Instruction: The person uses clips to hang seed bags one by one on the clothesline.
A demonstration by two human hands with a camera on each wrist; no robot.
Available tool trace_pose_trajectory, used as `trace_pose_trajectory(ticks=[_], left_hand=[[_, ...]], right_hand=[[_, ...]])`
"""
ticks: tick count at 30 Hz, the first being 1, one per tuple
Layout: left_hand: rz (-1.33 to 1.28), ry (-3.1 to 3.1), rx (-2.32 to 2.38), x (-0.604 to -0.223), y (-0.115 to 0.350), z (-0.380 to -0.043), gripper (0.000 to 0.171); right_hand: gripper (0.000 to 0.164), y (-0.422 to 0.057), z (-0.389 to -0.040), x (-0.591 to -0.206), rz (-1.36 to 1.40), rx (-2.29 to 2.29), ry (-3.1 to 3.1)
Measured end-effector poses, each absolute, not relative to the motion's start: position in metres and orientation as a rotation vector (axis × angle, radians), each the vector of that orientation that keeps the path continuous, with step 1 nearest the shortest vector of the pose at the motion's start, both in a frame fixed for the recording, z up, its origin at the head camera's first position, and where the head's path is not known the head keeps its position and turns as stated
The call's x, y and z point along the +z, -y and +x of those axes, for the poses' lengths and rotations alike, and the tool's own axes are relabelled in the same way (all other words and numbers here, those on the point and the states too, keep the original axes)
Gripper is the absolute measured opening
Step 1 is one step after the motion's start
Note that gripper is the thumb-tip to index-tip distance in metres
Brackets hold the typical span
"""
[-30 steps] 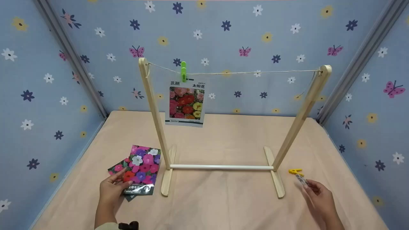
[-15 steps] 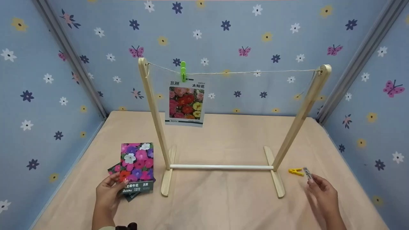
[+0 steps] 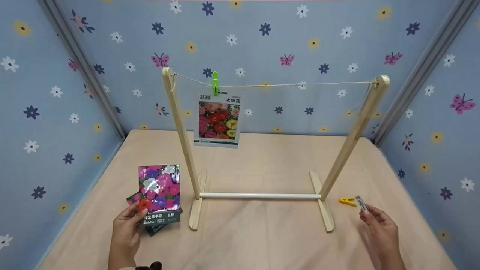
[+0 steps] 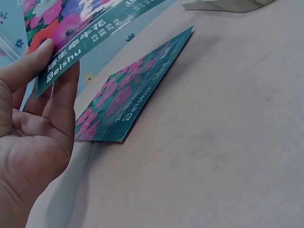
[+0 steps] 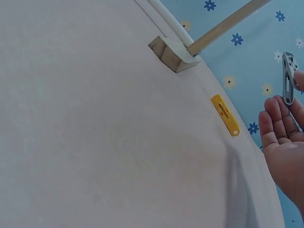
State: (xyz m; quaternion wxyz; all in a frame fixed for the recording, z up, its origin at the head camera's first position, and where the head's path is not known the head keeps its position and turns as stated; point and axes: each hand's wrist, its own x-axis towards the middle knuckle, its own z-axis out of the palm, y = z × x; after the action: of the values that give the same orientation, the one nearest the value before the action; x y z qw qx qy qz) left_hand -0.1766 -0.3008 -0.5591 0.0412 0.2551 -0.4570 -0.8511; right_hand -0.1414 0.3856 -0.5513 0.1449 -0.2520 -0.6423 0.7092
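My left hand (image 3: 126,230) pinches a flower seed packet (image 3: 159,189) by its lower left corner, thumb on the printed front. In the left wrist view this packet is lifted above a second seed packet (image 4: 128,95) with pink flowers, which lies on the cloth. On the right, my right hand (image 3: 382,228) holds a grey clothespin (image 3: 361,203) between thumb and fingers. A yellow clothespin (image 3: 347,201) lies on the cloth just left of it. From the string (image 3: 300,85) hangs a third packet (image 3: 217,120), clipped by a green clothespin (image 3: 215,84).
A wooden frame stands between my hands, with a left post (image 3: 182,131), a right post (image 3: 354,138), a white crossbar (image 3: 260,196) and flat feet (image 3: 325,215). Flower-patterned blue walls (image 3: 262,48) enclose the peach cloth (image 3: 258,236) on the back and both sides.
My left hand has lifted the upper packet, turned it more upright and shifted it left, off the lower one. My right hand has drawn the grey clothespin slightly away from the yellow one.
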Motion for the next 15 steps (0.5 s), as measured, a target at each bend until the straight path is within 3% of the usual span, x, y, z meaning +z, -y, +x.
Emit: trace_pose_trajectory(ticks=[15], left_hand=[[0.505,1.260,-2.625,-0.549,0.288,-0.174,0.030]], right_hand=[[0.017,-0.381,-0.132,-0.539,-0.395,2.354,1.534]])
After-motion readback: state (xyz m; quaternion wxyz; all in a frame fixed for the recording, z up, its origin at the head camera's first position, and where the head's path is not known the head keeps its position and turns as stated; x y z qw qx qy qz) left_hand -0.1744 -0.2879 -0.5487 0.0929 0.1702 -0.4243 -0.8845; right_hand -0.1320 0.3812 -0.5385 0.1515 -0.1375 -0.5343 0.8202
